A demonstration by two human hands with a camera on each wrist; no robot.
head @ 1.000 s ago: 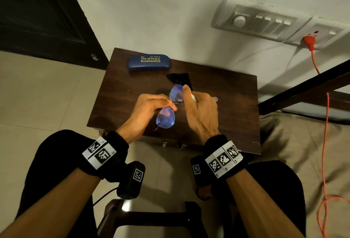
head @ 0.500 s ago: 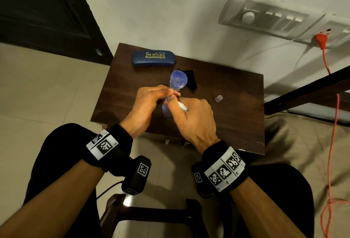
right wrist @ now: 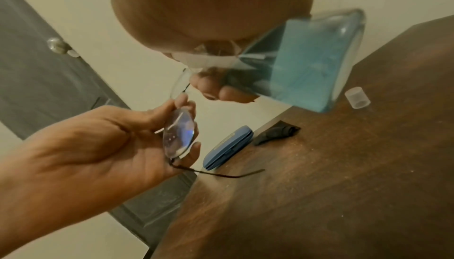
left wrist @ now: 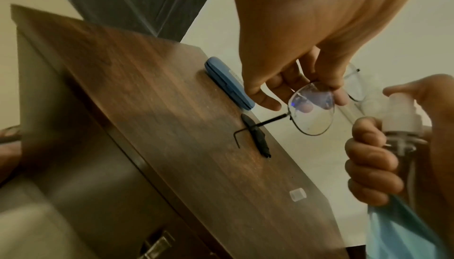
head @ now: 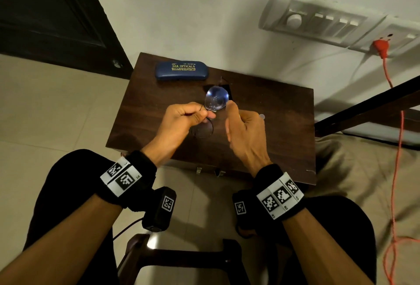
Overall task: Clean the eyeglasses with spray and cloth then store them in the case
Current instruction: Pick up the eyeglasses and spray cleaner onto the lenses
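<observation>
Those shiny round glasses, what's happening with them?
A person is cleaning them. The left hand pinches the thin wire-framed round eyeglasses above the dark wooden table, and the right hand holds a clear spray bottle with a blue label beside a lens, one finger on its white pump top. The closed blue glasses case, a dark cloth and a small clear cap lie on the table. No wiping yet.

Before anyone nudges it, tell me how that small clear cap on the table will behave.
The clear cap looks like thin plastic, so probably very light. It lies on its side on the smooth wooden table, so a nudge would likely send it rolling, perhaps off the edge.
</observation>
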